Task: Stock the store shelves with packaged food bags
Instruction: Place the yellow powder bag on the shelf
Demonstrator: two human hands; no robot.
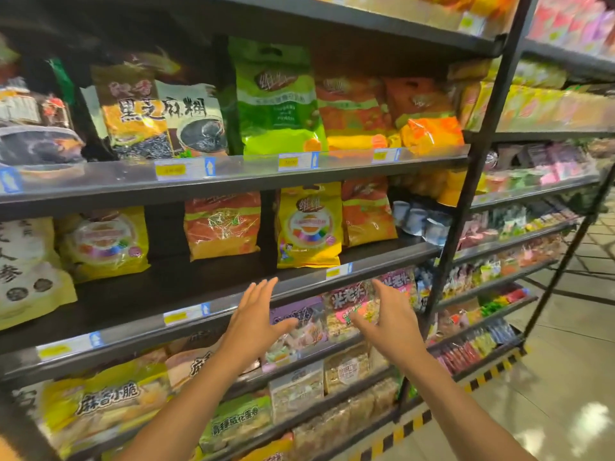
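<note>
While both hands hang empty in front of the rack, no bag is in a grip. L hand (256, 314): fingers straight, spread a little, palm turned inward, holds nothing. R hand (389, 324): fingers relaxed, lightly bent, thumb out, holds nothing. Palms face each other w/ a gap between, both just below the front lip of the dark grey metal middle shelf (186, 281).

Task item nearest: tall glossy yellow plastic food bag w/ rainbow round label (309, 227), upright at front edge of that shelf, above & between the two hands, untouched. Glossy orange plastic bag (222, 226) stands to its left, apart. Another orange bag (366, 214) sits just beside it on the right, set further back. Second yellow bag, same print (106, 244), further left. Bare deck shows between the bags & in front of the left orange one.

Step, my read: hands free between bags, or about to square up the yellow one. Can't tell which. No stock box or cart in view.

Next move, est.: if straightening, both palms rise to the bag's sides, light squeeze low down. Film looks slippery & the bag top-heavy, so keep it upright, label out. If restocking, fetch next bag & fill the gap left of the orange one.
</note>
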